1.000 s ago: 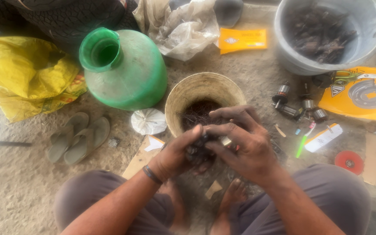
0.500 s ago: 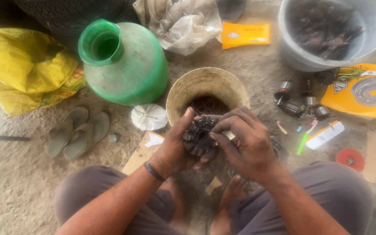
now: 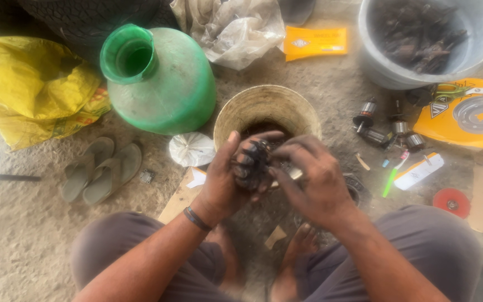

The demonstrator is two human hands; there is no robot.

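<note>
A dark, greasy, round metal motor part (image 3: pixel 254 163) is being cradled just above a tan plastic bucket (image 3: pixel 268 107), probably so that falling grime lands inside. The left hand (image 3: pixel 226 182) is wrapping it from below; the right hand (image 3: pixel 315 180) is gripping its near side. Beyond the hands, a flat orange packet (image 3: pixel 315 42) is lying by a grey tub (image 3: pixel 375 61); right, a yellow disc package (image 3: pixel 468 114).

Counted on the floor: 1 green jug (image 3: pixel 160 84), 1 tan bucket (image 3: pixel 266 109), 1 grey tub (image 3: pixel 375 61), approx. 4 small motor armatures (image 3: pixel 387 128), 2 sandals (image 3: pixel 104 168), 2 yellow flat packs (image 3: pixel 314 42), 1 yellow bag (image 3: pixel 34 89), 1 red disc (image 3: pixel 451 202), 1 crumpled plastic sheet (image 3: pixel 236 28). 1 dark greasy part (image 3: pixel 251 165) is seen in hand.
</note>
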